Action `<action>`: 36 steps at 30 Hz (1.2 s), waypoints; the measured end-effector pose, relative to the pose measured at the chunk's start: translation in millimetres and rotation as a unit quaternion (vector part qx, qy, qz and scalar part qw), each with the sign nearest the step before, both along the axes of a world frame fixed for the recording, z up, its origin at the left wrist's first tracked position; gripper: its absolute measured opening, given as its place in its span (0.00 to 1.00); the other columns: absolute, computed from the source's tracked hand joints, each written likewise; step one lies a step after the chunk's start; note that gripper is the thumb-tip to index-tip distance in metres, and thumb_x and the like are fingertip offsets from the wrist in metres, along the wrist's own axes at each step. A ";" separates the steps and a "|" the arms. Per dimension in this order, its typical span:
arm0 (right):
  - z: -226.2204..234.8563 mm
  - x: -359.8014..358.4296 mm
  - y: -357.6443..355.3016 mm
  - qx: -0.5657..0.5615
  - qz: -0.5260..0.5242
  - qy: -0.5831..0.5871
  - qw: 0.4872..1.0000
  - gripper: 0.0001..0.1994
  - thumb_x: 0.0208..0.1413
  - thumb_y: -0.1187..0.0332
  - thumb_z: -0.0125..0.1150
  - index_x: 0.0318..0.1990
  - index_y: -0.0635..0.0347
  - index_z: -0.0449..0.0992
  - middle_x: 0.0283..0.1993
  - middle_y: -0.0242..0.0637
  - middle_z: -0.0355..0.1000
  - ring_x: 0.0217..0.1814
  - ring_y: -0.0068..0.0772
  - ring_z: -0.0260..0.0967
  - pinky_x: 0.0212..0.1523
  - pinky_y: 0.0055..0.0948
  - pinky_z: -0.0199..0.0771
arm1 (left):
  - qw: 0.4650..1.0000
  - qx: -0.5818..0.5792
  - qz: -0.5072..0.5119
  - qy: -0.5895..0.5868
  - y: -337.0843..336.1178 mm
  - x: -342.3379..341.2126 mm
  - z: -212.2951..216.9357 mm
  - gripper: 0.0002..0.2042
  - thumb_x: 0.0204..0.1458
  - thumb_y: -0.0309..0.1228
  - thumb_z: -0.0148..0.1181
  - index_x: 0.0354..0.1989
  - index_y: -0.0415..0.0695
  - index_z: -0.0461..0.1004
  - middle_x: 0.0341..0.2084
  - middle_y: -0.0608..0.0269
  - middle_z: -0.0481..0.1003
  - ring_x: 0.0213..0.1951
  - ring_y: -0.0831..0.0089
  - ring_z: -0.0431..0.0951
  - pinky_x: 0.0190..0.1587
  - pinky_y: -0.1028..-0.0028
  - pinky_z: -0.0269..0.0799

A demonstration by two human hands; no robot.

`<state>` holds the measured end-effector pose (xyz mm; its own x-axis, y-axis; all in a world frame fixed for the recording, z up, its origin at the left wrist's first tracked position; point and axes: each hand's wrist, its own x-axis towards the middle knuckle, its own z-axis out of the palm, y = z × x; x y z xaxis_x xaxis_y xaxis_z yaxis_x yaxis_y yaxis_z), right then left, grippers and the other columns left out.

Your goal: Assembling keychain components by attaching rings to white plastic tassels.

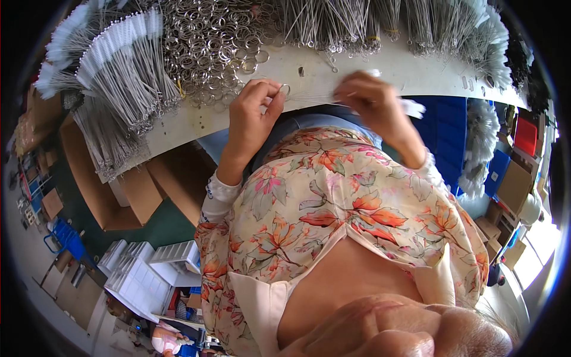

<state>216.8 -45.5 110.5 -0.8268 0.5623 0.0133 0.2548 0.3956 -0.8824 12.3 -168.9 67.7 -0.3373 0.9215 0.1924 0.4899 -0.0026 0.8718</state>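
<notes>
My left hand (253,116) is closed in a pinch at the table's front edge. A metal ring (285,90) stands up from between its thumb and forefinger. To its right, my right hand (372,104) is smeared by motion, its fingers curled round thin wire-handled brushes. White bristles (413,109) of these stick out past the right side of that hand. Their thin wire stems (312,96) stretch toward the ring in my left hand. Whether a stem passes through the ring is too small to tell.
A heap of loose metal rings (208,47) covers the table's back left. Bundled wire brushes (122,71) lie at the left corner, and more wire bundles (333,24) along the back. Below the table's left edge stands an open cardboard box (104,178). Blue panels (437,128) stand at right.
</notes>
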 end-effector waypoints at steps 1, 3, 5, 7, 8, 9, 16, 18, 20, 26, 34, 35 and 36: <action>1.7 -22.1 -12.6 0.038 0.037 0.025 0.998 0.05 0.46 0.81 0.57 0.33 0.66 0.75 0.40 0.39 0.71 0.31 0.29 0.71 0.31 0.25 0.71 | 0.991 -0.009 -0.021 -0.130 -3.4 -1.6 -1.4 0.02 0.48 0.20 0.56 0.26 0.39 0.70 0.32 0.60 0.75 0.29 0.77 0.77 0.30 0.78 0.73; 0.2 -48.1 -20.9 0.088 0.063 0.032 0.994 0.03 0.47 0.76 0.58 0.32 0.62 0.75 0.37 0.38 0.72 0.30 0.34 0.71 0.30 0.28 0.71 | 0.979 -0.002 -0.005 -0.205 -4.8 -5.0 24.6 0.02 0.48 0.19 0.56 0.26 0.38 0.70 0.34 0.60 0.74 0.30 0.79 0.76 0.31 0.78 0.74; 0.2 -59.8 -15.8 0.086 0.072 0.061 0.992 0.04 0.47 0.74 0.58 0.31 0.60 0.76 0.36 0.37 0.73 0.30 0.37 0.71 0.30 0.29 0.71 | 0.952 0.024 -0.006 -0.304 -1.3 -12.0 47.9 0.02 0.50 0.19 0.54 0.28 0.36 0.72 0.37 0.59 0.74 0.34 0.80 0.75 0.35 0.81 0.73; 16.6 -66.8 -8.3 0.005 0.126 0.056 0.990 0.04 0.51 0.76 0.55 0.33 0.66 0.74 0.34 0.38 0.70 0.29 0.29 0.69 0.30 0.26 0.68 | 0.964 0.035 -0.041 -0.259 -5.8 -24.9 62.9 0.03 0.50 0.18 0.54 0.30 0.36 0.74 0.38 0.59 0.74 0.35 0.80 0.74 0.36 0.81 0.73; 22.6 -71.0 -6.5 0.008 0.130 0.061 0.990 0.04 0.51 0.76 0.55 0.33 0.66 0.74 0.34 0.38 0.70 0.29 0.29 0.69 0.30 0.26 0.68 | 0.971 0.041 -0.083 -0.220 -8.1 -33.5 70.4 0.05 0.50 0.18 0.53 0.33 0.36 0.75 0.38 0.58 0.73 0.35 0.81 0.74 0.36 0.82 0.72; 27.9 -74.7 -4.4 -0.047 0.140 0.064 0.987 0.04 0.50 0.75 0.57 0.33 0.65 0.75 0.33 0.38 0.72 0.30 0.31 0.70 0.31 0.26 0.69 | 0.973 0.035 -0.120 -0.192 -9.4 -43.8 79.0 0.08 0.49 0.18 0.53 0.37 0.37 0.76 0.39 0.58 0.73 0.36 0.81 0.73 0.37 0.83 0.71; 49.8 -82.5 -0.9 -0.240 0.138 0.048 0.960 0.08 0.55 0.68 0.56 0.34 0.63 0.76 0.25 0.28 0.71 0.21 0.15 0.61 0.21 0.17 0.60 | 0.982 0.079 -0.135 -0.108 -6.1 -51.6 115.3 0.11 0.46 0.14 0.54 0.38 0.37 0.76 0.38 0.58 0.73 0.36 0.78 0.75 0.37 0.82 0.74; 51.6 -81.8 -0.6 -0.254 0.132 0.053 0.957 0.08 0.56 0.66 0.55 0.34 0.62 0.76 0.24 0.26 0.69 0.20 0.14 0.59 0.20 0.15 0.58 | 0.983 0.105 -0.132 -0.077 -3.0 -49.5 115.1 0.12 0.45 0.14 0.55 0.38 0.37 0.75 0.38 0.57 0.73 0.36 0.76 0.76 0.37 0.81 0.75; 53.6 -80.3 0.8 -0.287 0.146 0.055 0.945 0.09 0.56 0.65 0.55 0.34 0.62 0.76 0.22 0.26 0.67 0.20 0.14 0.58 0.20 0.16 0.58 | 0.981 0.132 -0.130 -0.048 1.4 -42.9 114.4 0.12 0.44 0.14 0.55 0.39 0.36 0.75 0.38 0.56 0.73 0.36 0.74 0.77 0.37 0.79 0.76; 98.4 -84.2 2.8 -0.308 0.083 0.149 0.936 0.09 0.54 0.64 0.58 0.35 0.61 0.77 0.20 0.25 0.66 0.19 0.13 0.57 0.20 0.14 0.57 | 0.941 0.296 -0.010 0.163 2.8 -34.1 127.8 0.17 0.41 0.16 0.59 0.43 0.35 0.73 0.35 0.53 0.76 0.32 0.68 0.79 0.34 0.76 0.77; 108.7 -103.9 -1.1 -0.301 0.103 0.210 0.924 0.07 0.52 0.68 0.61 0.32 0.63 0.77 0.23 0.26 0.69 0.21 0.12 0.59 0.21 0.14 0.61 | 0.938 0.300 0.003 0.175 6.5 -41.8 140.8 0.16 0.41 0.16 0.58 0.42 0.36 0.74 0.34 0.53 0.77 0.32 0.69 0.79 0.34 0.78 0.77; 108.6 -104.9 0.2 -0.304 0.107 0.211 0.923 0.07 0.52 0.68 0.61 0.32 0.63 0.77 0.23 0.26 0.69 0.21 0.12 0.59 0.21 0.14 0.61 | 0.942 0.297 -0.005 0.159 6.1 -41.4 145.1 0.16 0.41 0.15 0.57 0.42 0.35 0.74 0.34 0.54 0.77 0.32 0.71 0.79 0.35 0.78 0.76; 108.2 -105.5 1.4 -0.283 0.120 0.204 0.929 0.06 0.52 0.69 0.61 0.32 0.63 0.77 0.23 0.26 0.70 0.21 0.11 0.60 0.22 0.13 0.62 | 0.942 0.295 -0.002 0.161 5.1 -42.4 149.5 0.16 0.41 0.15 0.57 0.42 0.35 0.74 0.34 0.54 0.77 0.32 0.71 0.79 0.35 0.78 0.76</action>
<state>111.3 -44.1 218.7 -0.9202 0.3752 0.1112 -0.1824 -0.1597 -0.9702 -30.0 -163.8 217.2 -0.1711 0.6240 0.7625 0.7269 -0.4424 0.5252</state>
